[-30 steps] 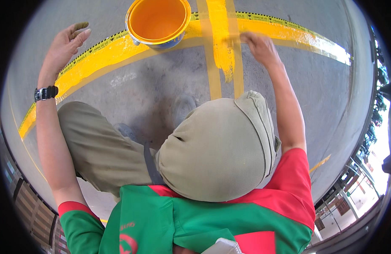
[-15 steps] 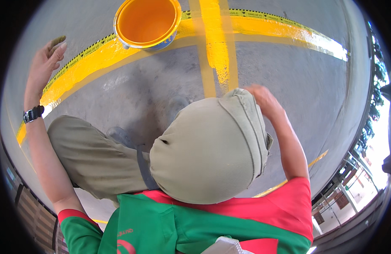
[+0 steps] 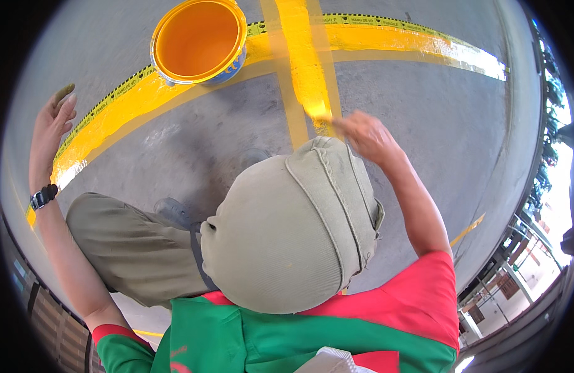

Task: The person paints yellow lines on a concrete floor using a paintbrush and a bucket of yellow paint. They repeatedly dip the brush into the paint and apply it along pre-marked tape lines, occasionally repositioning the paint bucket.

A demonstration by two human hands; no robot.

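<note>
My right hand (image 3: 369, 135) is closed on what looks like a paintbrush, its yellow bristle end (image 3: 316, 108) on a yellow painted stripe (image 3: 307, 68). Motion blur and my fingers hide most of the brush. Off to the left, my left hand (image 3: 50, 127) hangs over the floor beside a second, curved yellow stripe (image 3: 122, 112). Its fingers are loosely bent and apart, with a dark olive smear on one, and I see nothing held. An orange-lined paint bucket (image 3: 200, 40) stands at the far side on the curved stripe.
Brown masking tape (image 3: 289, 109) edges the stripes, and yellow-black printed tape (image 3: 128, 86) lines the curved one's far side. My khaki knee (image 3: 287, 230) rises in the middle, hiding floor behind it. A grey shoe (image 3: 173, 210) rests on the concrete floor (image 3: 417, 105).
My right hand has moved left and away from me, from beside the knee onto the stripe, bringing the brush into view. The view has shifted slightly; my left hand keeps its pose.
</note>
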